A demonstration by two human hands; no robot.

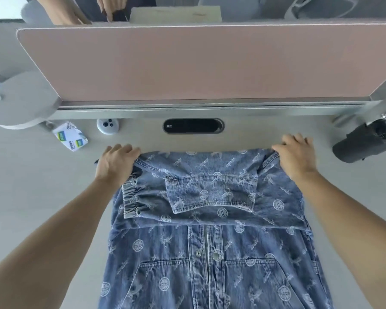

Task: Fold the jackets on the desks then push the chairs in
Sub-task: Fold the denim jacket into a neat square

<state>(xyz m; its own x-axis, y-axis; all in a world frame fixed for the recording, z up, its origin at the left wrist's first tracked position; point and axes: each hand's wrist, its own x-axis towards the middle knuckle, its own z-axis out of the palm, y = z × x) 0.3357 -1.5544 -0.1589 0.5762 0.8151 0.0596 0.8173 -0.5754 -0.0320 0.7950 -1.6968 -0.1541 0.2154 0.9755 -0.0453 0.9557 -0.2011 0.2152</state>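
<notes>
A blue patterned denim jacket [210, 253] lies flat on the pale desk [31, 186], its buttoned front facing up and its far end folded over toward me with a sleeve cuff lying across the fold. My left hand [115, 162] grips the far left corner of the fold. My right hand [295, 153] grips the far right corner. Both arms stretch out along the jacket's sides. No chair is in view.
A pink divider panel [198, 63] stands along the desk's far edge, with a black cable slot [193, 126] just before it. A tissue pack [70, 139] and a round white device [107, 125] lie at the far left. A black cylinder [366, 141] lies at the right. Another person's hands [94, 7] show beyond the divider.
</notes>
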